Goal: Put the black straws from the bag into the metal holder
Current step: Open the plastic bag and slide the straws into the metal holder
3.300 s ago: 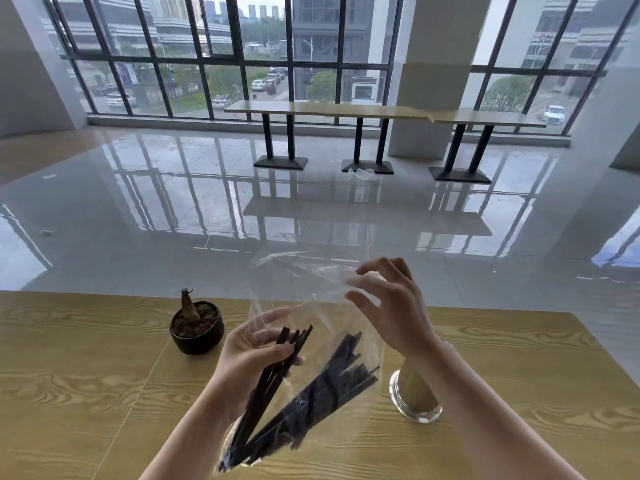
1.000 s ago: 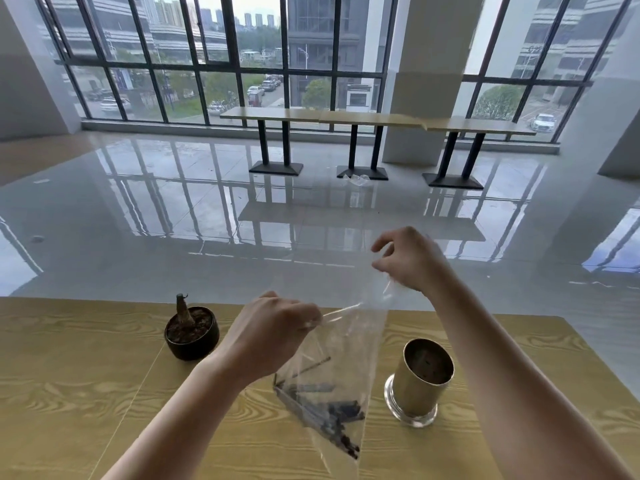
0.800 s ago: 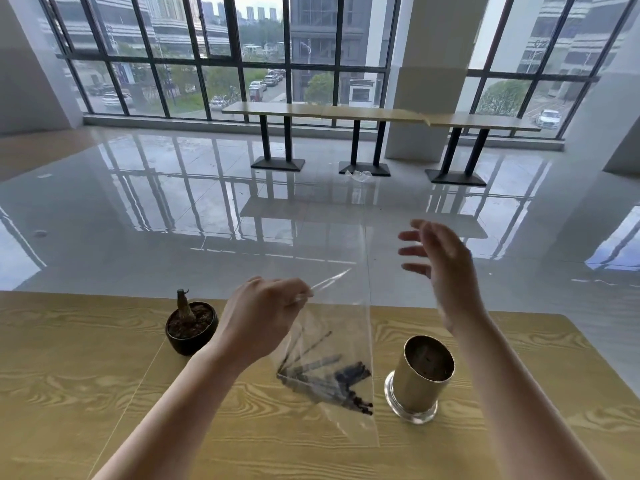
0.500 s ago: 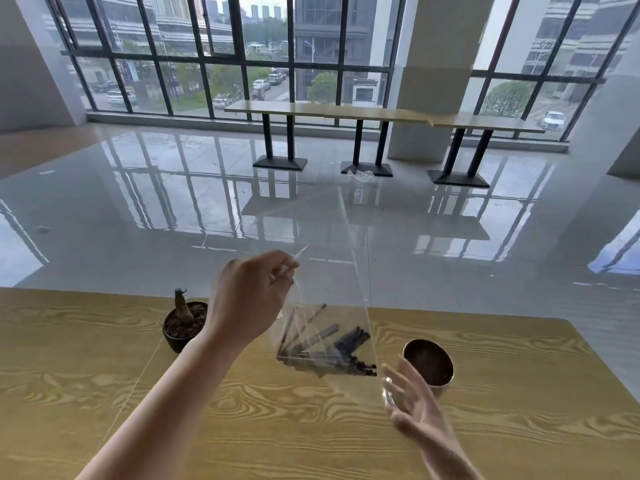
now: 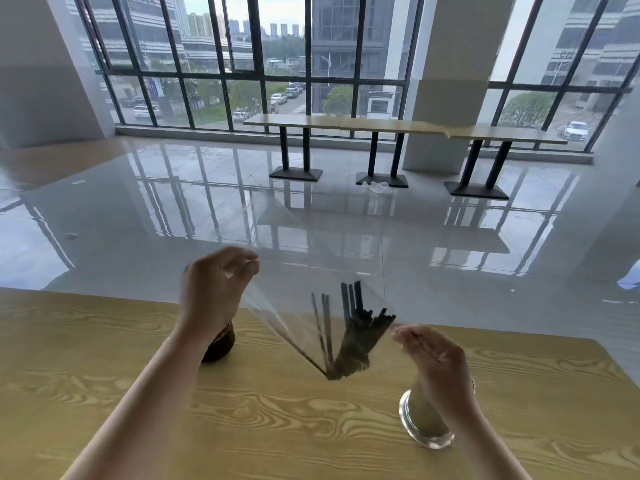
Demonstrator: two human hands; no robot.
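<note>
No straws (image 5: 356, 327) are in the holder (image 5: 424, 422) at five o'clock yet: left hand (image 5: 214, 292) fingers pinch the bag (image 5: 298, 306) above the counter (image 5: 277, 427), right hand (image 5: 433, 355) fingers loosely curled at its corner.

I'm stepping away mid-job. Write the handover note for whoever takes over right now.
Left hand: pinching one edge of the clear plastic bag, held above the wooden table.
Right hand: at the bag's opposite edge; grip unclear.
Black straws: all in the bag, bunched in its low corner.
Metal holder: upright on the table, partly behind the right hand.
Done: nothing transferred.
Left: move the straws into the holder.
</note>
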